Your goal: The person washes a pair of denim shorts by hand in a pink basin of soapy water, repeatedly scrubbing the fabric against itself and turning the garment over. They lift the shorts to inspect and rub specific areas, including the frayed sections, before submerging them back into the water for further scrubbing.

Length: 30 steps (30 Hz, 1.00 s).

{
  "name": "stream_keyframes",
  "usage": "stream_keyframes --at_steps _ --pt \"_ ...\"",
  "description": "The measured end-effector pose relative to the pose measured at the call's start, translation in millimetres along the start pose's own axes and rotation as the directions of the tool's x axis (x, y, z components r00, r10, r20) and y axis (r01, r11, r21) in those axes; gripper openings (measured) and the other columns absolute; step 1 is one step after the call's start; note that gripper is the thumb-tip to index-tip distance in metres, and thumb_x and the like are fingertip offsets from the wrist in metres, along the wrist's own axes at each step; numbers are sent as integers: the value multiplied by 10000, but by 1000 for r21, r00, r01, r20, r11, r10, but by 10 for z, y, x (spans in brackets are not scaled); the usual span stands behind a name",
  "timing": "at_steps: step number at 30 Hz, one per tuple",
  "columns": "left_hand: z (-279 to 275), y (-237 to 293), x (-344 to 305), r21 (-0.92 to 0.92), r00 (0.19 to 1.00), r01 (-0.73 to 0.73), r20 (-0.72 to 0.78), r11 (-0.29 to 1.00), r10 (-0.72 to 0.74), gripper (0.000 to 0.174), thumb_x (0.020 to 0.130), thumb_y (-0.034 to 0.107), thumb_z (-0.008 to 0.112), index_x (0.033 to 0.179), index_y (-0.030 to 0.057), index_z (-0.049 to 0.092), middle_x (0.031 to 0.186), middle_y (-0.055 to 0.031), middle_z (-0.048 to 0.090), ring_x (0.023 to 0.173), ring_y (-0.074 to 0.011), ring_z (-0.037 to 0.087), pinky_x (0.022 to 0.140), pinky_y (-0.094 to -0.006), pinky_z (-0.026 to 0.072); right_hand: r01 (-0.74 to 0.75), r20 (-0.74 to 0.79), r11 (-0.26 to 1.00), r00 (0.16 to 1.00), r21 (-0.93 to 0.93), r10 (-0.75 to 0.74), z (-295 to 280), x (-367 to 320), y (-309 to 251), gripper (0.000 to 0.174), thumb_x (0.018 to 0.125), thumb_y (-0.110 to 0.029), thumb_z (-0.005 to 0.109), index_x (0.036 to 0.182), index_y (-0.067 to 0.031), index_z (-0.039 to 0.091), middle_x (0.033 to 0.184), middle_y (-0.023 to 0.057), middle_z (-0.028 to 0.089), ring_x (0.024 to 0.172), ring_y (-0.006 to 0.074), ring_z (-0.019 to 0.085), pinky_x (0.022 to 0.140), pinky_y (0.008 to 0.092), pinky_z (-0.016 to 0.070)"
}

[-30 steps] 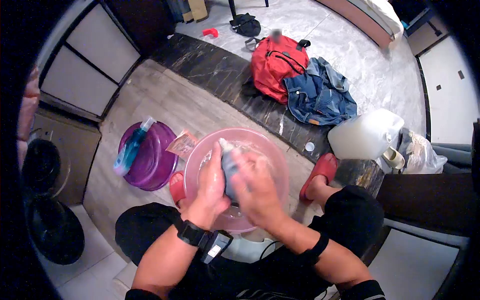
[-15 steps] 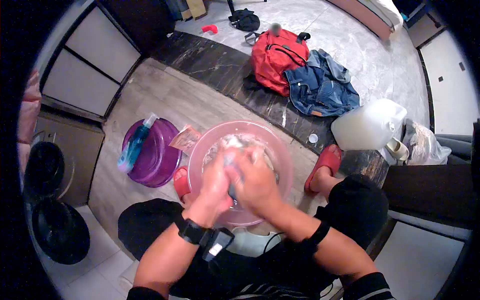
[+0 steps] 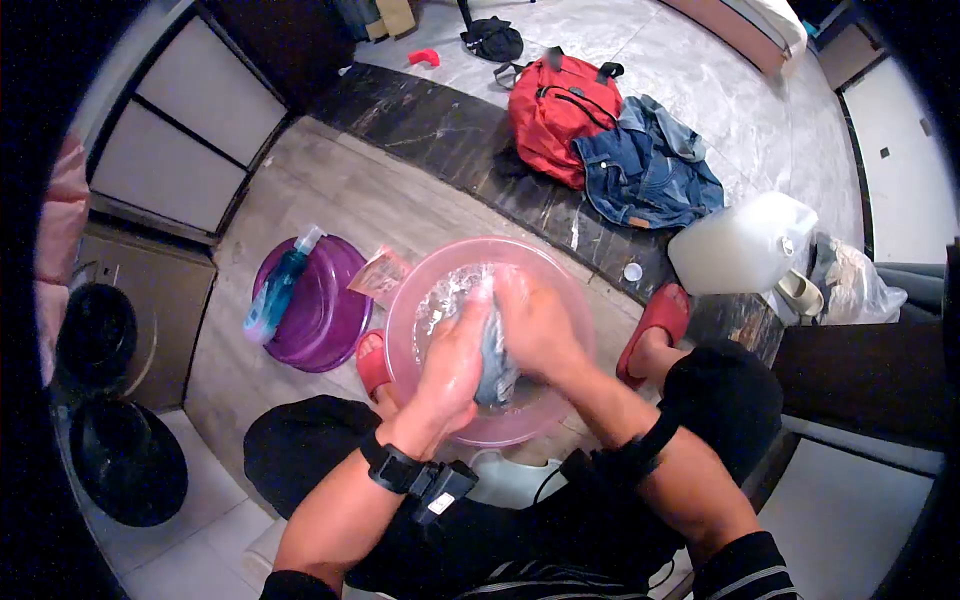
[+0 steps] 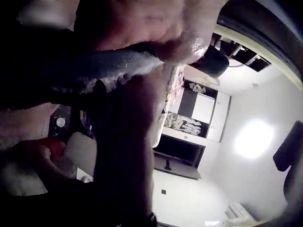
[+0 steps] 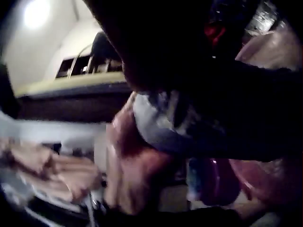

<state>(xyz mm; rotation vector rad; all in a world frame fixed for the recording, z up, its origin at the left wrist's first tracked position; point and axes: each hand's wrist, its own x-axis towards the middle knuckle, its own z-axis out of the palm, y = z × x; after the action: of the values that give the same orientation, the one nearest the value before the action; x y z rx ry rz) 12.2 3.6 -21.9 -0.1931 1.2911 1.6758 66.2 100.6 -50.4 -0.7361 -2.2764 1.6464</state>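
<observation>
A wet grey-blue cloth [image 3: 494, 368] is bunched between both hands over a pink basin [image 3: 572, 285] with sudsy water. My left hand [image 3: 453, 362] grips the cloth from its left side, thumb up and skin wet. On the other side my right hand [image 3: 540, 325] holds it, slightly blurred, fingers reaching down toward the water. The left wrist view shows the cloth [image 4: 113, 65] as a dark fold between the two hands. In the right wrist view the rounded bundle of cloth [image 5: 156, 123] lies against the left hand [image 5: 137, 158]; its far part is in shadow.
Left of the pink basin, a bottle of blue liquid [image 3: 283, 285] lies across an upturned purple basin [image 3: 335, 320]. A packet [image 3: 378, 275] lies between them. Beyond are a red backpack [image 3: 565, 115], a denim garment [image 3: 650, 175] and a white jug [image 3: 745, 245]. Red slippers [image 3: 655, 325] flank the basin.
The hands kept working the cloth, pressed together over it half a second ago. Now they stand slightly apart, with the cloth showing between them. The head view has shifted a little.
</observation>
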Motion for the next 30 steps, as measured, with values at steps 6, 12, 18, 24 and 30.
stream_keyframes --at_steps 6,12,18,24,30 --pt "-144 66 153 -131 992 -67 96 989 80 376 959 357 420 1174 67 525 1115 -74 601 998 -186 589 877 -333 478 125 -143 985 984 116 -108 7 -66 -165 339 946 -264 425 1069 22 561 1019 232 602 968 383 572 831 422 444" --pt "-21 -98 62 73 1000 -6 1 997 6 478 940 468 425 1130 51 564 1019 -41 564 925 -140 510 833 -298 412 -130 93 915 980 -382 178 -107 134 -138 359 953 -238 346 1091 -13 588 1001 238 606 975 399 565 867 446 436" --pt "-54 11 127 -14 990 -123 64 992 124 436 956 431 414 1102 53 575 1031 -65 609 931 -148 580 831 -307 466 -28 -84 997 996 -73 22 -107 -18 -62 390 950 -310 373 1056 -18 609 1006 255 600 997 405 548 916 432 404" --pt "-27 -112 100 -6 1000 -4 -12 1000 4 486 946 448 425 1158 29 551 1080 -73 595 964 -158 556 879 -309 434 96 -226 919 955 -383 -193 87 -72 132 431 954 -368 394 1084 -7 593 972 257 606 927 426 564 880 434 427" --pt "-93 -33 233 5 996 -70 59 998 69 477 943 467 421 1076 40 586 993 -47 595 897 -131 538 825 -295 439 -89 -140 996 987 -28 84 -99 18 -85 402 965 -343 379 1030 -19 607 967 217 611 965 297 591 823 380 451"
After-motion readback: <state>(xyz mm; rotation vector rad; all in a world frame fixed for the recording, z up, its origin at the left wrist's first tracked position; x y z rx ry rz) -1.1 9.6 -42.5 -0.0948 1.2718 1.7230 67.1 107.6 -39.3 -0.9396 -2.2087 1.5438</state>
